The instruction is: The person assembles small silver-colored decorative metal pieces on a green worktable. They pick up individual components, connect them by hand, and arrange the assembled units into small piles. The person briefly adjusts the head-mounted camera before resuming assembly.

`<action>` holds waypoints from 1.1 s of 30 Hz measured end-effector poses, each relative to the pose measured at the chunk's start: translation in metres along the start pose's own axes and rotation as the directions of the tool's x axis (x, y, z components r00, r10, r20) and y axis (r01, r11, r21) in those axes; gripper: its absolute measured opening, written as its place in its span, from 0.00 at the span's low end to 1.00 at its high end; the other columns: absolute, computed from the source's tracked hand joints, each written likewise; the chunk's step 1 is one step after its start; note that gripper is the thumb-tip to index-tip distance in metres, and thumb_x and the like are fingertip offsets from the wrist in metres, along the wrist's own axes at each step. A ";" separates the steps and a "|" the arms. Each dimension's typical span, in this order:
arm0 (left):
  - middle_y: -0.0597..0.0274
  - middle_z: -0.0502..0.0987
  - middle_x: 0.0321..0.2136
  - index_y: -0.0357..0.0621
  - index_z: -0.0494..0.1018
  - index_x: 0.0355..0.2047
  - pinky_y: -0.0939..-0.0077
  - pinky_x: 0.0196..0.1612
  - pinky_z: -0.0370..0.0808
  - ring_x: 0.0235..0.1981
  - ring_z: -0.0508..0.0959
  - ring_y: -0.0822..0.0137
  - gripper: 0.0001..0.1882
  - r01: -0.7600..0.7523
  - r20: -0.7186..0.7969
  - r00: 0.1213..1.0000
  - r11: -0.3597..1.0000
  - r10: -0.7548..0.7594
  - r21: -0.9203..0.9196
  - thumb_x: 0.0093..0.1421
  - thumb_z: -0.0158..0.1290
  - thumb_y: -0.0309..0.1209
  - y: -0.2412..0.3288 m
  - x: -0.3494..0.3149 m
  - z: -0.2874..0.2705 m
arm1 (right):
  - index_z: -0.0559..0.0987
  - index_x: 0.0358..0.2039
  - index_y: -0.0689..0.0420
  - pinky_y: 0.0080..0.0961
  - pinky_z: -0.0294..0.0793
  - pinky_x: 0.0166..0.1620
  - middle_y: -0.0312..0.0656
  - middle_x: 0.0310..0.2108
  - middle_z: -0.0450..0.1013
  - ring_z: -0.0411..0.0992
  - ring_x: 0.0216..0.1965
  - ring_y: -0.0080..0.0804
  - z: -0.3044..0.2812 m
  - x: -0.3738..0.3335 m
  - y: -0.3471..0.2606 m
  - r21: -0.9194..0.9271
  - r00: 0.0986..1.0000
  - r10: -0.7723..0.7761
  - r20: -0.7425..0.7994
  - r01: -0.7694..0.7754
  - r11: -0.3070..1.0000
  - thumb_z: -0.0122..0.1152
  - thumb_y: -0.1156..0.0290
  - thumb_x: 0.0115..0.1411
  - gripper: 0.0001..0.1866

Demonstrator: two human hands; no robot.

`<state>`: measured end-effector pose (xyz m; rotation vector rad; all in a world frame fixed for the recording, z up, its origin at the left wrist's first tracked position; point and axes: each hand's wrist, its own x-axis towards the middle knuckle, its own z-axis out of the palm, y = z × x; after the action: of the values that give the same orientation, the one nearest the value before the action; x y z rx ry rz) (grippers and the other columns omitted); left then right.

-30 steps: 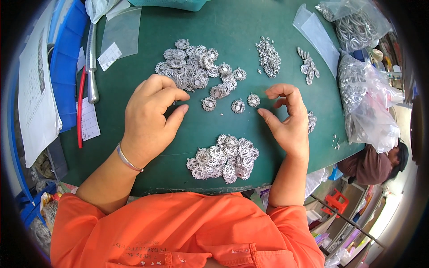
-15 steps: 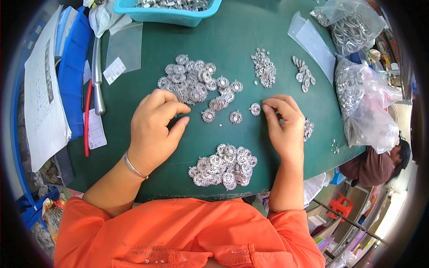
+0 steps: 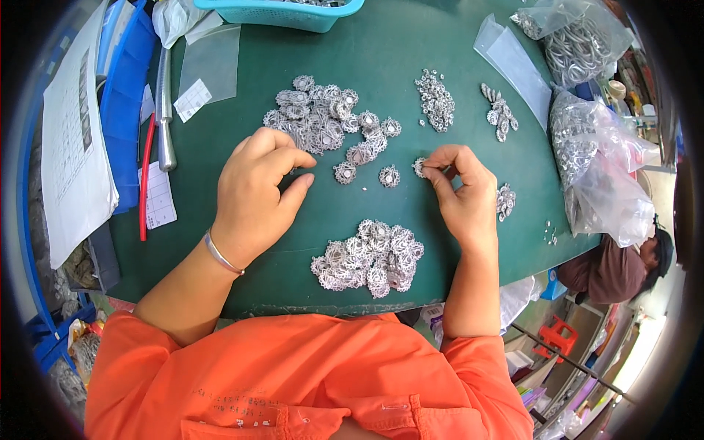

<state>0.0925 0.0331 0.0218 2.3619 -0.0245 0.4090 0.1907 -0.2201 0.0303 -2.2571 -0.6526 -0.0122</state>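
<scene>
My left hand (image 3: 262, 172), with a silver bangle at its wrist, hovers beside a heap of lacy silver filigree pieces (image 3: 312, 117). Its thumb and index finger are apart. My right hand (image 3: 462, 176) has its thumb and index fingertips pinched together at the edge of a single round filigree piece (image 3: 419, 167), partly covering it. Whether the pinch holds that piece or something tiny is hidden. Between my hands lie two more loose pieces, one a round filigree piece with a white centre (image 3: 389, 176). Closer to me is a second filigree heap (image 3: 368, 258).
Small silver rings (image 3: 435, 103) and oval silver parts (image 3: 499, 114) lie beyond my right hand. A turquoise basket (image 3: 286, 13) stands at the far edge, clear bags of metal parts (image 3: 594, 154) at right. Left are a red rod (image 3: 147, 180) and a blue tray (image 3: 123, 110).
My right hand has moved left to the single round piece, and its thumb and index finger have come together over its edge. The whole view has shifted slightly; my left hand keeps its pose.
</scene>
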 end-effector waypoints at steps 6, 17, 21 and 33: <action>0.61 0.73 0.33 0.42 0.78 0.32 0.72 0.38 0.72 0.35 0.75 0.62 0.11 0.012 -0.005 1.000 1.000 -0.012 -0.026 0.47 0.62 0.19 -0.002 -0.001 0.001 | 0.80 0.32 0.61 0.21 0.76 0.36 0.38 0.29 0.79 0.77 0.31 0.26 -0.021 -0.005 -0.005 0.493 0.907 -0.161 0.389 -0.057 0.868 0.67 0.85 0.50 0.09; 0.61 0.73 0.33 0.43 0.78 0.32 0.71 0.40 0.72 0.37 0.75 0.61 0.11 0.016 -0.019 1.000 1.000 -0.016 0.004 0.46 0.64 0.19 0.001 -0.001 0.001 | 0.77 0.39 0.58 0.27 0.75 0.40 0.41 0.40 0.77 0.75 0.38 0.35 0.012 0.000 -0.012 0.161 0.980 -0.078 0.181 0.049 0.986 0.68 0.84 0.48 0.17; 0.62 0.73 0.32 0.44 0.78 0.29 0.65 0.38 0.72 0.35 0.75 0.57 0.10 -0.003 -0.041 0.999 1.000 0.002 -0.019 0.45 0.63 0.20 0.000 0.000 0.003 | 0.75 0.39 0.60 0.23 0.72 0.43 0.39 0.39 0.77 0.74 0.41 0.27 0.001 -0.002 0.002 0.283 0.996 -0.076 0.052 0.059 0.957 0.59 0.89 0.50 0.16; 0.62 0.73 0.32 0.43 0.78 0.30 0.68 0.39 0.72 0.35 0.75 0.59 0.10 0.001 -0.025 1.000 1.000 -0.001 -0.016 0.46 0.63 0.20 0.000 0.000 0.002 | 0.75 0.38 0.56 0.24 0.72 0.37 0.38 0.36 0.76 0.76 0.38 0.30 0.006 -0.003 -0.002 0.179 0.987 -0.127 0.100 0.108 0.978 0.69 0.84 0.47 0.18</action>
<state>0.0927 0.0316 0.0204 2.3405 -0.0145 0.4367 0.1856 -0.2159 0.0269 -2.0608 -0.8148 0.1088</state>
